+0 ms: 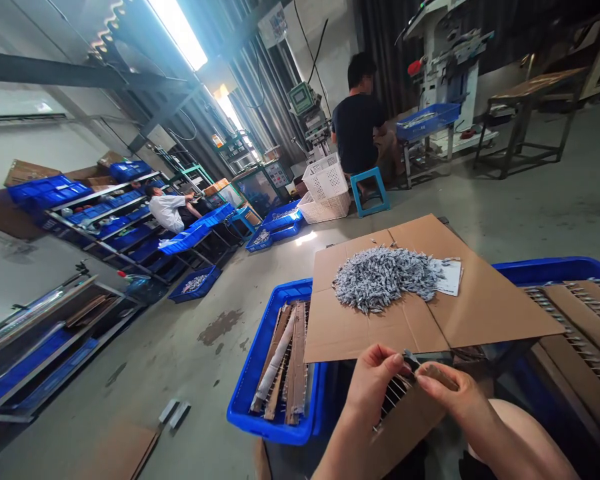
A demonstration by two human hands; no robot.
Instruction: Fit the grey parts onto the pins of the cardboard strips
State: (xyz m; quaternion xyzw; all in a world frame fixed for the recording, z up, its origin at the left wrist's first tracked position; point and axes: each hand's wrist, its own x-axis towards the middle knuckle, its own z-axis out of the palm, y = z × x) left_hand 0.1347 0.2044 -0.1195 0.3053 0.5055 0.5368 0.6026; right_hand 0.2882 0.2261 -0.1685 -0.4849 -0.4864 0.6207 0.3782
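The left hand (pixel 371 383) pinches a small grey part (pixel 409 359) above a wire-edged cardboard strip (pixel 411 421), near a cardboard sheet (pixel 487 303) bearing heaped grey pieces (pixel 387 277); the right hand's (pixel 457 398) fingers are narrow alongside, their hold indeterminable.

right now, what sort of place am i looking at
Most likely a small factory workshop: a large white machine stands at the back, blue plastic bins are placed around the floor, and a heap of small grey pieces lies on a cardboard sheet.
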